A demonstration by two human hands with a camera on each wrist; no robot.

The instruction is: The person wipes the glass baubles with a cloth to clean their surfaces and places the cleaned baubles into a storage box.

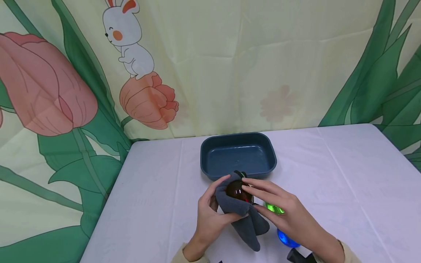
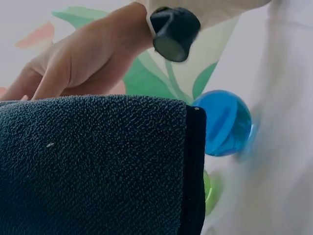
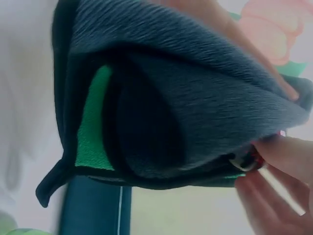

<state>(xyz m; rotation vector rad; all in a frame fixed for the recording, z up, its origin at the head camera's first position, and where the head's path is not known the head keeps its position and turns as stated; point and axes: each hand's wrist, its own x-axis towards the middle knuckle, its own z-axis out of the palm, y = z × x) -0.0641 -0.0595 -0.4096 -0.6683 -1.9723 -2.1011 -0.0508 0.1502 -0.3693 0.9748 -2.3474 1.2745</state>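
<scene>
Both hands met over the table (image 1: 345,175), just in front of one blue tray (image 1: 238,155). The left hand (image 1: 210,215) cupped one grey cloth (image 1: 245,219), its fingers curled round the bundle from the left and below, with the thumb up over the top. Nested in that cloth sat a dark red ball (image 1: 237,190), half wrapped. The right hand (image 1: 286,212) came in from the other side; its fingertips (image 1: 246,188) pinched the ball against the cloth, fingers fairly straight and close together.

I counted three balls in all: the red one in the cloth, a green ball (image 1: 274,208) showing under the right hand, and a blue ball (image 1: 287,239) on the table below that wrist. From the left wrist view the blue ball (image 2: 226,122) lay just beside the cloth's hem (image 2: 195,171).

The cloth's tail hung down between the two wrists. Behind the tray hung one curtain (image 1: 230,65) printed with a rabbit (image 1: 126,36) and tulips. I could read no writing or labels anywhere.
</scene>
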